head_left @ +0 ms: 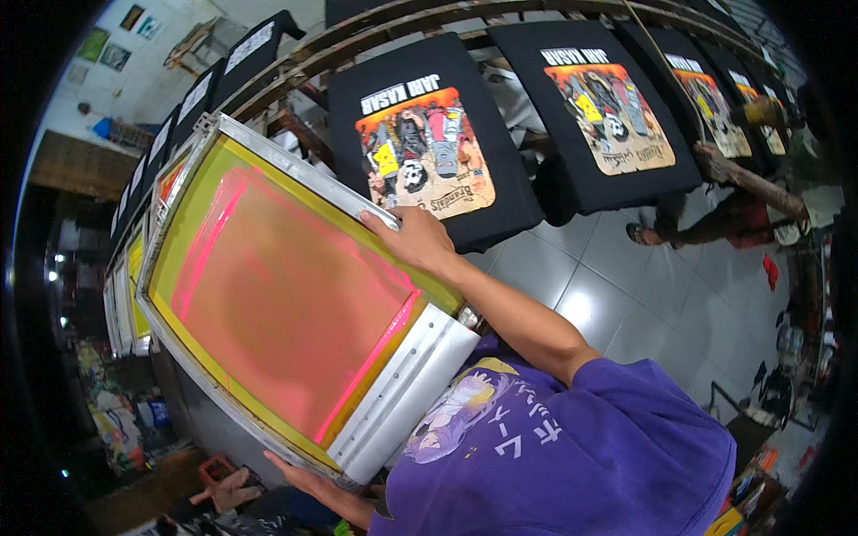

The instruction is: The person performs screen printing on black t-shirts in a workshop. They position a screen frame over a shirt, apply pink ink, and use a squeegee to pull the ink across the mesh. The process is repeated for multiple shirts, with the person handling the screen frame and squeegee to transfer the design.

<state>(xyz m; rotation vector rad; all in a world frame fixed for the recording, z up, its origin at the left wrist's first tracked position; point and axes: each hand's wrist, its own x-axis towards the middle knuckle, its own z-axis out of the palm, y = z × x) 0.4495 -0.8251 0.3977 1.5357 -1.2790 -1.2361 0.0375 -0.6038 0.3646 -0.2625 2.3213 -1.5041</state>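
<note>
A screen-printing frame [277, 147] with metal sides is held tilted before me. Its mesh [277, 268] is yellow-green at the margins, with a translucent pink-orange area and bright pink ink streaks. A squeegee [411, 393] with a silver metal holder lies across the frame's near end, along a pink ink line. My right hand [416, 237] grips the upper right side, thumb on top and fingers partly hidden. At the lower left side is my left hand [313, 482], its thumb along the edge and its other fingers hidden beneath.
Black T-shirts [429, 134] with colourful prints lie on boards along a rack [375, 40] just beyond the frame. More black shirts [192, 94] line the far left. Another person's arm [760, 183] reaches in at the right, above the tiled floor [599, 286]. Clutter [116, 406] fills the lower left.
</note>
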